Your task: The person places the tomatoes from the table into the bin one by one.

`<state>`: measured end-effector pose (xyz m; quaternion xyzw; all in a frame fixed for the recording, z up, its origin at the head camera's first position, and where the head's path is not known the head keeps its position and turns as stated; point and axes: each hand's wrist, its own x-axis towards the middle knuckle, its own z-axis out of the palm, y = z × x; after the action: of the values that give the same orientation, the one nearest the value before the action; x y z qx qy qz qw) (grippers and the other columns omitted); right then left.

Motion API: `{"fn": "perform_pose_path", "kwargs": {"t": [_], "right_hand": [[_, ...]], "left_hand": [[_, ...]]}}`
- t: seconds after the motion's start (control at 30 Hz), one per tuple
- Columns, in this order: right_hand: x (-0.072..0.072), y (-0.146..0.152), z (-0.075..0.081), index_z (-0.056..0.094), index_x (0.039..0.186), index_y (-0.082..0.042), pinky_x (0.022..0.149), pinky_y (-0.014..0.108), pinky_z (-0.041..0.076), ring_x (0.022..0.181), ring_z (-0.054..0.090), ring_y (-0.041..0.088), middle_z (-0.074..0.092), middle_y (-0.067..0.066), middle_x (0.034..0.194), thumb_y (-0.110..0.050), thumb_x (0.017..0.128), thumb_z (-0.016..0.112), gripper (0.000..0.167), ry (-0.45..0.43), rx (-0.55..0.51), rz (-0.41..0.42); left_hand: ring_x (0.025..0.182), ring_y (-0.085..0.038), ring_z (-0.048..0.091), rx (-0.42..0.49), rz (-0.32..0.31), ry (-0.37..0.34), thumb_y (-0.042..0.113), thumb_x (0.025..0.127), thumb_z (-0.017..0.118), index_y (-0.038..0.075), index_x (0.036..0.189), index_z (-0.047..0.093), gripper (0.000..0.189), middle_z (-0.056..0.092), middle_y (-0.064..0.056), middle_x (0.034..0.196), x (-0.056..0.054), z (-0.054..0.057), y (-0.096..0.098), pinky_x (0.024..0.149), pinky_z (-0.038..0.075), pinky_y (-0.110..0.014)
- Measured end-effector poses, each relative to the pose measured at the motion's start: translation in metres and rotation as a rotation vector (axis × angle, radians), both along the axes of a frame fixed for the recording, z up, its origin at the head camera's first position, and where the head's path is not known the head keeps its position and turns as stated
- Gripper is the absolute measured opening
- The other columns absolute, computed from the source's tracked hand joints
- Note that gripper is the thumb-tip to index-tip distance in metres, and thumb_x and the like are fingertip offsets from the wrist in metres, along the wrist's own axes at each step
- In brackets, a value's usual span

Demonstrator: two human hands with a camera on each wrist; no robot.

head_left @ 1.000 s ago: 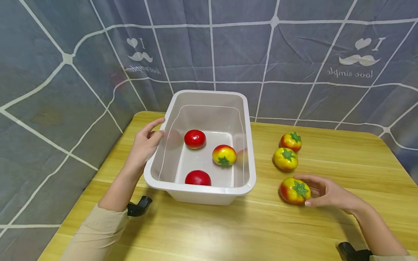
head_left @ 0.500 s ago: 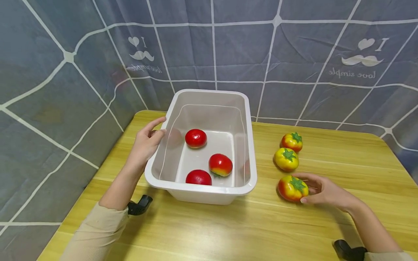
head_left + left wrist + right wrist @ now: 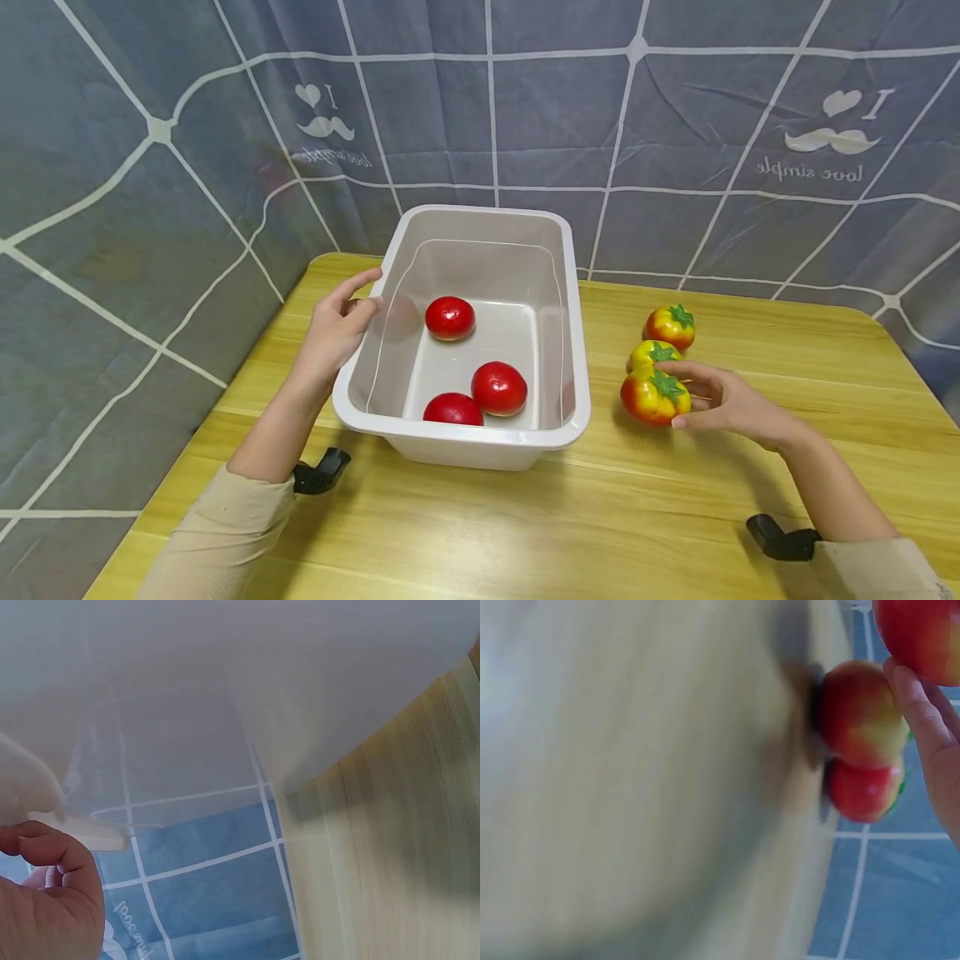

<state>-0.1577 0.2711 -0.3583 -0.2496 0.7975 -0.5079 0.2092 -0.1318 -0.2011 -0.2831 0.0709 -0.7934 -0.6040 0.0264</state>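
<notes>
Head view: hands [image 3: 337, 333] [image 3: 731, 408] grip bin [image 3: 480, 437] and front tomato [image 3: 648, 400], partly hiding middle tomato [image 3: 642, 353].

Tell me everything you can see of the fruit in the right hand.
The fruit is round and squat, yellow on top and red lower down, with a green star-shaped leaf cap. Its smooth, shiny surface looks like plastic. It is raised off the table, cap facing up, to the right of the bin. The right hand grips it from the right.

Blue-grey cloth [image 3: 558, 108] — bears a white left print [image 3: 326, 127] and a matching right print [image 3: 831, 141]: "I", heart, moustache, "love simple" beneath — lettering stands mirror-reversed.
</notes>
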Motion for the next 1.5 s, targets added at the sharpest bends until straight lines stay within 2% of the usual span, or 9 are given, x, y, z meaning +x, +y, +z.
{"fn": "perform_pose_path", "kwargs": {"t": [0.2, 0.3, 0.43, 0.57, 0.77, 0.97, 1.23, 1.4, 1.5], "right_hand": [[-0.014, -0.011, 0.022, 0.04, 0.139, -0.006, 0.087, 0.019, 0.045, 0.115, 0.046, -0.003, 0.043, -0.009, 0.134, -0.001, 0.082, 0.067, 0.063, -0.009, -0.023, 0.002], [-0.022, -0.017, 0.035, 0.04, 0.139, -0.007, 0.085, 0.021, 0.047, 0.111, 0.052, 0.003, 0.047, -0.009, 0.13, 0.003, 0.082, 0.065, 0.063, -0.014, -0.073, 0.003], [-0.031, -0.024, 0.053, 0.041, 0.138, -0.006, 0.082, 0.022, 0.049, 0.103, 0.058, 0.008, 0.055, -0.007, 0.122, 0.007, 0.082, 0.062, 0.061, 0.023, -0.115, -0.018], [-0.041, -0.032, 0.071, 0.04, 0.139, -0.007, 0.078, 0.023, 0.051, 0.101, 0.059, 0.009, 0.057, -0.005, 0.118, 0.004, 0.085, 0.061, 0.06, 0.058, -0.086, -0.043], [-0.05, -0.044, 0.09, 0.037, 0.141, -0.007, 0.08, 0.025, 0.051, 0.102, 0.059, 0.013, 0.056, -0.001, 0.118, 0.001, 0.086, 0.062, 0.061, 0.054, -0.052, -0.06], [-0.056, -0.061, 0.103, 0.038, 0.14, -0.007, 0.082, 0.023, 0.05, 0.106, 0.056, 0.012, 0.053, 0.002, 0.124, -0.003, 0.085, 0.065, 0.061, 0.07, -0.015, -0.092], [-0.063, -0.088, 0.114, 0.039, 0.14, -0.011, 0.087, 0.023, 0.047, 0.113, 0.052, 0.018, 0.047, 0.007, 0.131, -0.008, 0.085, 0.066, 0.062, 0.074, -0.003, -0.076], [-0.067, -0.104, 0.119, 0.038, 0.141, -0.016, 0.092, 0.028, 0.045, 0.117, 0.05, 0.021, 0.045, 0.006, 0.134, -0.013, 0.083, 0.069, 0.066, 0.095, 0.047, -0.059], [-0.069, -0.113, 0.118, 0.038, 0.142, -0.016, 0.095, 0.031, 0.044, 0.119, 0.048, 0.022, 0.045, 0.006, 0.135, -0.013, 0.083, 0.069, 0.066, 0.09, 0.036, -0.041]], "left_hand": [[0.094, -0.033, 0.059, 0.005, -0.004, -0.006, 0.026, 0.095, 0.047, 0.016, 0.142, 0.041, 0.049, 0.056, -0.023, 0.111, 0.0, 0.0, 0.0, 0.069, 0.053, -0.025], [0.092, -0.03, 0.059, 0.002, -0.005, -0.007, 0.026, 0.095, 0.047, 0.017, 0.142, 0.041, 0.048, 0.056, -0.023, 0.112, 0.0, 0.0, 0.0, 0.069, 0.053, -0.025], [0.088, -0.024, 0.06, 0.003, -0.007, -0.006, 0.026, 0.095, 0.047, 0.017, 0.142, 0.041, 0.048, 0.056, -0.023, 0.111, 0.0, 0.001, 0.001, 0.069, 0.053, -0.026], [0.086, -0.022, 0.06, 0.006, -0.008, -0.001, 0.026, 0.095, 0.047, 0.017, 0.142, 0.041, 0.048, 0.056, -0.023, 0.111, 0.0, 0.001, 0.001, 0.069, 0.053, -0.026], [0.088, -0.024, 0.06, 0.011, -0.011, 0.003, 0.026, 0.095, 0.047, 0.017, 0.142, 0.041, 0.048, 0.056, -0.023, 0.112, 0.0, 0.001, 0.001, 0.069, 0.053, -0.025], [0.091, -0.026, 0.059, -0.003, -0.003, 0.001, 0.026, 0.095, 0.047, 0.017, 0.142, 0.041, 0.048, 0.056, -0.022, 0.112, -0.001, 0.002, 0.002, 0.07, 0.053, -0.025], [0.089, -0.025, 0.06, 0.009, 0.003, -0.004, 0.026, 0.095, 0.048, 0.016, 0.142, 0.041, 0.048, 0.056, -0.024, 0.113, 0.002, 0.001, -0.001, 0.069, 0.053, -0.025], [0.089, -0.024, 0.061, 0.015, 0.009, -0.009, 0.026, 0.094, 0.048, 0.016, 0.141, 0.042, 0.049, 0.056, -0.024, 0.116, 0.001, 0.001, -0.002, 0.069, 0.053, -0.025], [0.09, -0.024, 0.061, 0.019, 0.007, -0.009, 0.026, 0.094, 0.048, 0.016, 0.141, 0.041, 0.049, 0.056, -0.023, 0.117, -0.001, 0.001, -0.001, 0.07, 0.053, -0.025]]}}
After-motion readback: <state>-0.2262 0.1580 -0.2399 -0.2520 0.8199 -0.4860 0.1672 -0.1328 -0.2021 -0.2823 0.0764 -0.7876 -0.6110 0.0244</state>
